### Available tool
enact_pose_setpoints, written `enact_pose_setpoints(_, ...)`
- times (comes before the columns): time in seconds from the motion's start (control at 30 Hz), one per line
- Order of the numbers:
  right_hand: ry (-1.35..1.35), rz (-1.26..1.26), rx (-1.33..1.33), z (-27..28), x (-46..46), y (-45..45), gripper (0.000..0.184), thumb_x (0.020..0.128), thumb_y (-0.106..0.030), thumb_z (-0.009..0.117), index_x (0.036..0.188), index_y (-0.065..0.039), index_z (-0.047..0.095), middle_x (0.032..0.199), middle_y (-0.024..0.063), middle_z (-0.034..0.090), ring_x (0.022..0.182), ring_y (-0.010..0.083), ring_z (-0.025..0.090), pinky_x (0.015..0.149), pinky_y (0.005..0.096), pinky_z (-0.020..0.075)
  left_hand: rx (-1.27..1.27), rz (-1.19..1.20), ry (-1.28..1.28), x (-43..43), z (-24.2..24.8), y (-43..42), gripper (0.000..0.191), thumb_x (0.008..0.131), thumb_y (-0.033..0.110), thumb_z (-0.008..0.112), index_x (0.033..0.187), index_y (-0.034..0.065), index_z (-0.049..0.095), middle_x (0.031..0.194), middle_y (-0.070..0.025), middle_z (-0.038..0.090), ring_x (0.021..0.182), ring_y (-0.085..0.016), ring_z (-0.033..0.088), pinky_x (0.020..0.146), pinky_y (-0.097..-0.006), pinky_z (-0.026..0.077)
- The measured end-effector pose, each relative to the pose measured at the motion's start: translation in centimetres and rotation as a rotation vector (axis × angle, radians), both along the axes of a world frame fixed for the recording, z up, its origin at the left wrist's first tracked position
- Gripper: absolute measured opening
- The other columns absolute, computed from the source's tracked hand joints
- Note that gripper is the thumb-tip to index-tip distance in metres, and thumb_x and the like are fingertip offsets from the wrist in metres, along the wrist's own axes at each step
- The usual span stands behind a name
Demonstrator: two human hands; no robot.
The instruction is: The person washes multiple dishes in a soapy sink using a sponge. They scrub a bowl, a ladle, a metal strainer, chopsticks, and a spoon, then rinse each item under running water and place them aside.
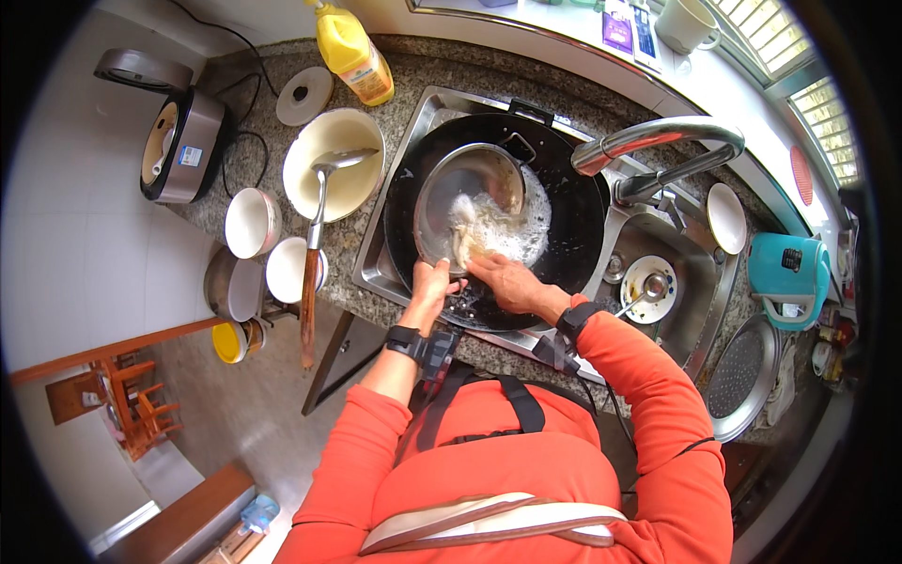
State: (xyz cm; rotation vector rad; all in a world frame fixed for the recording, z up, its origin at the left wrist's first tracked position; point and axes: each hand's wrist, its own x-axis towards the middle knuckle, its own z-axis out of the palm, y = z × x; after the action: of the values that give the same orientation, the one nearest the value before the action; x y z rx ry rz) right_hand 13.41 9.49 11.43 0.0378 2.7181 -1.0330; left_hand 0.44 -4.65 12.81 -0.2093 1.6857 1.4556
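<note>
A round stainless-steel pot (438, 190) with a loop handle rests tilted inside a large black wok (574, 240), which sits over the left basin of a steel sink. My left hand (431, 285) grips the pot's near rim beside its other handle. In my right hand (511, 282) is a pale, wet scrubbing cloth or pad (464, 241), pressed against the pot and partly hidden by foam. White suds (530, 229) float in the water around the pot's right side.
A chrome faucet (662, 134) arches over the wok's right edge. In the right basin (680, 321) lies a soiled bowl (638, 310) with a ladle. Left, a long-handled spatula (311, 282) spans a cream basin (303, 173) beside bowls (248, 229). A yellow detergent bottle (352, 56) stands behind.
</note>
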Motion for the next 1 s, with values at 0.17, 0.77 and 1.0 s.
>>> enact_pose_setpoints(0.17,-0.096,0.038,0.657,-0.3,-1.7,3.5,0.043,0.091,-0.02,0.05,0.134,-0.013,0.053,0.139,0.0037,0.05,0.136,0.0212,0.037,0.11,0.0511,0.0304,-0.151,-0.203,0.067,-2.3,3.3,-1.2,0.036,0.094,0.001,0.046,0.129,-0.0045,0.046,0.112,-0.0183,0.062,0.086,-0.028,0.068,0.063,-0.0357,0.062)
enact_pose_setpoints(0.77,-0.104,-0.406,-1.322,-1.3,-4.0,-2.5,0.032,0.084,-0.008,0.067,0.115,-0.003,0.062,0.088,0.0017,0.063,0.079,0.0098,0.057,0.072,0.0267,0.0472,-0.233,-0.132,0.138,-2.0,2.9,-0.3,0.028,0.1,0.009,0.043,0.124,-0.0037,0.05,0.108,-0.0163,0.062,0.084,-0.028,0.067,0.059,-0.0373,0.061)
enact_pose_setpoints(1.0,0.046,-0.288,-0.265,-3.6,-4.0,1.2,0.035,0.071,-0.002,0.073,0.103,-0.006,0.06,0.094,0.0159,0.064,0.086,0.0259,0.064,0.074,0.0359,0.0515,-0.21,-0.211,0.104,-4.0,5.0,0.2,0.031,0.098,0.007,0.047,0.128,-0.0013,0.044,0.103,-0.0188,0.062,0.07,-0.026,0.067,0.049,-0.0299,0.057)
